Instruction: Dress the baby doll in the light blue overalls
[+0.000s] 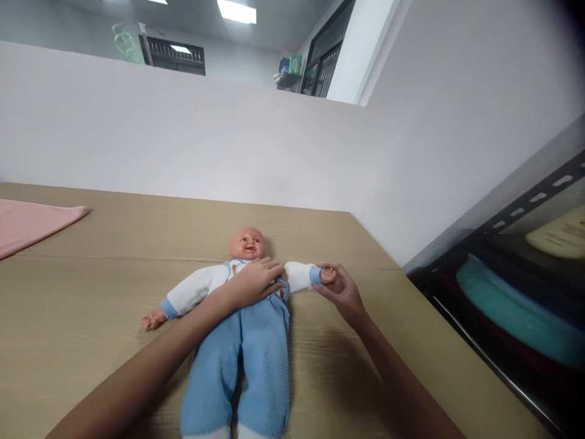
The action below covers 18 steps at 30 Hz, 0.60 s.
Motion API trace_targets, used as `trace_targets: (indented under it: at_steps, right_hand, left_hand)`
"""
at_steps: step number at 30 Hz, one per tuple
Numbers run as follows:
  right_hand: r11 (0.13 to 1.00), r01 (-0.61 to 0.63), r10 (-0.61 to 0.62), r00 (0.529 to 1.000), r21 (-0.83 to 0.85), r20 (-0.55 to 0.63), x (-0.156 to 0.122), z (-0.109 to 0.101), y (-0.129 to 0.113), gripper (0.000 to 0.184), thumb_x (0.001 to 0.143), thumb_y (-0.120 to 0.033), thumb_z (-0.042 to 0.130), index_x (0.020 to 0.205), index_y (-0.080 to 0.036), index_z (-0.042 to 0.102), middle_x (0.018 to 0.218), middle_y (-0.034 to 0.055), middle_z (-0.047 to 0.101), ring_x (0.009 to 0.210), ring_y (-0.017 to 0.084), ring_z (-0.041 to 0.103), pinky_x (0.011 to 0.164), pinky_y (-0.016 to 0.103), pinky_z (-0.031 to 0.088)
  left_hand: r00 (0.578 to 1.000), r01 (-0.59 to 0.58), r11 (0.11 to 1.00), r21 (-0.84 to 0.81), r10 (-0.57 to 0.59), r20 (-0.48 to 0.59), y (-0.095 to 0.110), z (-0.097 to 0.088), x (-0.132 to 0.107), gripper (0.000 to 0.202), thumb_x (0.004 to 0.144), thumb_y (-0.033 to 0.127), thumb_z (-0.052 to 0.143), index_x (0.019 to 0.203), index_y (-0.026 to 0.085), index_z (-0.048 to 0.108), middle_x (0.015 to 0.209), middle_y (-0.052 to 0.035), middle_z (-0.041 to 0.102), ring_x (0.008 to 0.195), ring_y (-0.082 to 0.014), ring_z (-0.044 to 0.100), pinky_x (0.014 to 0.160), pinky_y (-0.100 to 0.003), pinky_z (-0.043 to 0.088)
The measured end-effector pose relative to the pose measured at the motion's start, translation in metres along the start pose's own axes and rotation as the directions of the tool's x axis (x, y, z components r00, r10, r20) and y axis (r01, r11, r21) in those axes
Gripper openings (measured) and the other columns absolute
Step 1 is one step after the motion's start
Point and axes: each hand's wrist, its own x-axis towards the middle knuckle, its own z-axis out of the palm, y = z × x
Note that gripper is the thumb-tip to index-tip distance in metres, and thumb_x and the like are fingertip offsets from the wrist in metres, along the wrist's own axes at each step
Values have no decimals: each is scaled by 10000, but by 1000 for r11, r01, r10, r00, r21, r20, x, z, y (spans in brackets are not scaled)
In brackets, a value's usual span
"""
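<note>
A baby doll (262, 341) lies on its back on the tabletop, its head toward the wall. It wears a white fleecy top with blue cuffs and fluffy blue overalls. My left hand (256, 281) reaches across the doll's chest, fingers bent over the top of the overalls by the shoulder on the right. What its fingertips grip is partly hidden. On the right, the doll's arm (299, 276) stretches out sideways. My right hand (345, 296) closes round its end, thumb and fingers at the blue cuff (315, 275) and small hand. The doll's other arm (189, 292) lies spread to the left.
The brown tabletop (114, 235) meets a white wall (205, 140) at the back. A pink cloth (36, 222) lies at the far left. Beside the right edge stands a dark metal rack (507, 219) holding a teal item (516, 311) and a cream-coloured item (560, 235).
</note>
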Motion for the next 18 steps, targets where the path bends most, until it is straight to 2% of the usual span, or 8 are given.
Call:
trace_targets:
  at_steps: [4,8,10,12,15,18]
  right_hand:
    - [997,69,-66,995,-42,71,16,33,-5,558,759,-490,1036,1169,-265,733,970,33,801,903,232,764,837,350,645]
    - [948,260,-219,951,-183,216,13,67,-10,406,836,-394,958,1171,-269,766,1032,49,777,864,235,726,800,374,624]
    - [905,341,-273,924,-254,270,6,76,-13,326,868,-386,934,1132,-275,778,1053,55,755,907,251,706,839,395,616]
    - [885,370,-280,908,-282,312,0,78,-18,295,905,-405,912,1136,-278,779,1099,69,749,1002,280,709,919,422,610]
    - [900,355,-244,892,-253,381,-9,70,-26,277,1012,-465,782,1212,-274,792,1210,106,744,1162,320,708,1063,476,591]
    - [920,305,-192,897,-244,397,-18,66,-27,327,1069,-556,676,1133,-274,829,1230,114,734,1224,336,687,1152,516,554]
  left_hand:
    - [979,-165,979,-119,148,-142,1,-6,-12,363,1227,461,452,1239,200,703,1177,-119,766,1077,-273,700,950,-396,528]
    - [967,-203,958,-204,163,-195,4,-10,-19,432,1227,511,422,1220,220,742,1202,-128,780,1109,-277,707,983,-413,523]
    - [973,-177,939,-295,121,-199,6,-13,-20,426,1215,531,461,1180,231,762,1187,-130,782,1120,-282,711,1006,-423,524]
    - [975,-138,902,-409,52,-215,7,-15,-19,387,1188,539,539,1143,234,773,1168,-130,776,1115,-287,712,1013,-429,535]
    - [964,-52,830,-555,-104,-246,7,-15,-15,322,1126,532,663,1080,230,765,1115,-112,757,1077,-285,703,990,-426,548]
    - [958,31,795,-606,-196,-208,2,-8,-10,287,1088,508,710,1040,225,719,1057,-80,740,1030,-271,679,964,-412,531]
